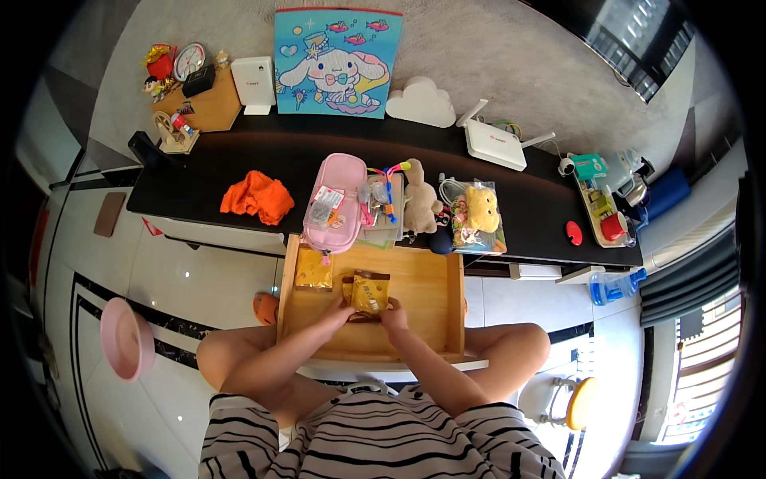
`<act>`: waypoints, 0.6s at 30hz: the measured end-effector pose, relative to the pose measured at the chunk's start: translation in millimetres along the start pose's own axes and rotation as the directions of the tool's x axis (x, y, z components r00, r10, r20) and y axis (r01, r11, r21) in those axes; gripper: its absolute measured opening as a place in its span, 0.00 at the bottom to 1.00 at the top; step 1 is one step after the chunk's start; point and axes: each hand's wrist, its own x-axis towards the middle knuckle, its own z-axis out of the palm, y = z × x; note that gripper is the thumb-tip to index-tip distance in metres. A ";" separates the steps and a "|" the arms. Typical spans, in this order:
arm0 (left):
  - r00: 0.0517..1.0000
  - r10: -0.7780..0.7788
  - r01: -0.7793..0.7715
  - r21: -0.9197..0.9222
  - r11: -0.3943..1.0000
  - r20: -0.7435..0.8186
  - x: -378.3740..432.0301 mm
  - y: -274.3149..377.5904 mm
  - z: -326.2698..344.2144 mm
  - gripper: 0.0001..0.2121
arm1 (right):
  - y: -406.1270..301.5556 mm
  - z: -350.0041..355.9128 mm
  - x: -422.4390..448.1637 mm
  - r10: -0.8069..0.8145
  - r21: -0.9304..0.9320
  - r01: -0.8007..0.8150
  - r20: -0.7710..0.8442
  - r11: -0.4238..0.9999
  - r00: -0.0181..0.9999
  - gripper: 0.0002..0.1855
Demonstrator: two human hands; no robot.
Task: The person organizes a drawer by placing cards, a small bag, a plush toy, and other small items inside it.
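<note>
An open wooden drawer point(419, 299) juts out from the dark cabinet toward my lap. Over its middle, my left hand point(339, 312) and my right hand point(393, 315) grip small yellow-and-brown packets point(370, 293) from either side. The packets overlap, so I cannot tell exactly how many there are; they bear writing. Another yellow packet point(314, 270) lies flat in the drawer's far left corner. Just beyond the drawer, a pink zippered pencil case point(335, 191) rests on the cabinet edge, its near end reaching over the drawer.
On the dark cabinet top point(371, 141) lie an orange cloth point(257, 197), a beige plush toy point(421, 200), a yellow plush point(482, 209) and a white router point(495, 143). A cartoon picture point(338, 66) leans on the wall. A pink basin point(125, 339) stands on the floor at left.
</note>
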 end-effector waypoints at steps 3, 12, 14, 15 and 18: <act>0.996 -0.088 0.088 -0.089 0.992 0.011 -18.7 9.1 6.4 0.19 | 10.3 -7.2 -4.1 -0.044 0.043 0.040 0.110 0.998 0.993 0.26; 0.983 0.168 -0.181 -0.312 0.933 -0.070 -91.1 29.4 35.8 0.15 | -9.8 -51.1 -67.6 -0.129 0.421 0.002 0.273 0.907 0.953 0.21; 0.986 0.156 -0.166 -0.296 0.941 -0.058 -109.7 42.4 47.5 0.17 | -11.8 -65.0 -76.8 -0.178 0.441 0.057 0.237 0.895 0.955 0.20; 0.984 0.167 -0.178 -0.279 0.943 -0.066 -116.4 46.3 52.6 0.17 | -15.0 -71.7 -84.6 -0.223 0.450 0.108 0.211 0.886 0.952 0.20; 0.979 0.193 -0.202 -0.236 0.951 -0.059 -134.1 68.8 67.1 0.19 | -45.4 -98.6 -108.6 -0.230 0.517 0.099 0.196 0.850 0.953 0.19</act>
